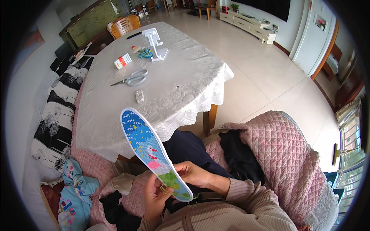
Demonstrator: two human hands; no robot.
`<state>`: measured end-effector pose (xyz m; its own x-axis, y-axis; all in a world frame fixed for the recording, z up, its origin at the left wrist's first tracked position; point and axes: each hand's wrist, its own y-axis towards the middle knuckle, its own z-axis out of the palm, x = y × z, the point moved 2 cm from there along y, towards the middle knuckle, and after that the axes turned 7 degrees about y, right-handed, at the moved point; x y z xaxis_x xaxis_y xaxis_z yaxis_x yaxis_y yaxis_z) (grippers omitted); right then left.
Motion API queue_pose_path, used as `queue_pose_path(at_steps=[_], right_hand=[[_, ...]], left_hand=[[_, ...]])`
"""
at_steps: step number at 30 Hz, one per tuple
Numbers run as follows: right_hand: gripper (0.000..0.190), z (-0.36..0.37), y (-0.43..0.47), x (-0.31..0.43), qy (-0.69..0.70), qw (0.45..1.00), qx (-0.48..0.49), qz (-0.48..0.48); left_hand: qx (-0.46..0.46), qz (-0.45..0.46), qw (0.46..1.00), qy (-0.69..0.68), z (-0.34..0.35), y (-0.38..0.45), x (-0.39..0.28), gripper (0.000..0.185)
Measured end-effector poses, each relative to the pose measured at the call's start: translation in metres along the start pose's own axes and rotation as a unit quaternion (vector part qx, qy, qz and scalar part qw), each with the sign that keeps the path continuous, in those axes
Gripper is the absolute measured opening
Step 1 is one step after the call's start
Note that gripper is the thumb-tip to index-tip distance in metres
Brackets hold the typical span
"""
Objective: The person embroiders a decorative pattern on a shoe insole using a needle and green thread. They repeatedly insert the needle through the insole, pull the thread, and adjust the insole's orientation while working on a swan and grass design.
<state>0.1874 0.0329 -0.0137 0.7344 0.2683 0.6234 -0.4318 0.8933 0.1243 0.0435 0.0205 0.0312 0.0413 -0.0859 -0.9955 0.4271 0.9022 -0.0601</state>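
Note:
A cross-stitched insole [144, 138] with a white rim slants upward in front of my body. It shows a blue sky, a white bird, a pink patch and green ground. My left hand [156, 193] grips its lower left edge, thumb on the stitched face. Pale green thread [165, 190] loops by that thumb, and more thread hangs at the heel end. My right hand [195, 174] pinches the lower right edge, its fingers partly behind the insole. No needle can be made out.
On the lace-covered table [185, 69] lie grey-handled scissors [136, 78], a small wrapped block [140, 96], a small box [122, 61], blue-green thread [145, 53] and a white phone stand [156, 46]. Black cat-like shapes [241, 156] rest on the pink quilted cover [277, 144] either side of me.

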Motion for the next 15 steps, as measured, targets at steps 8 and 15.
queue_pose_path(at_steps=[8, 15], right_hand=[[0.015, -0.019, 0.007, -0.018, 0.229, 0.968, -0.103, 0.008], [0.012, -0.056, -0.011, 0.032, 0.380, 0.917, -0.100, -0.071]], left_hand=[[-0.044, 0.054, 0.997, -0.024, -0.008, 0.005, 0.007, 0.062], [-0.194, 0.065, 0.979, -0.009, -0.045, 0.012, 0.014, 0.055]])
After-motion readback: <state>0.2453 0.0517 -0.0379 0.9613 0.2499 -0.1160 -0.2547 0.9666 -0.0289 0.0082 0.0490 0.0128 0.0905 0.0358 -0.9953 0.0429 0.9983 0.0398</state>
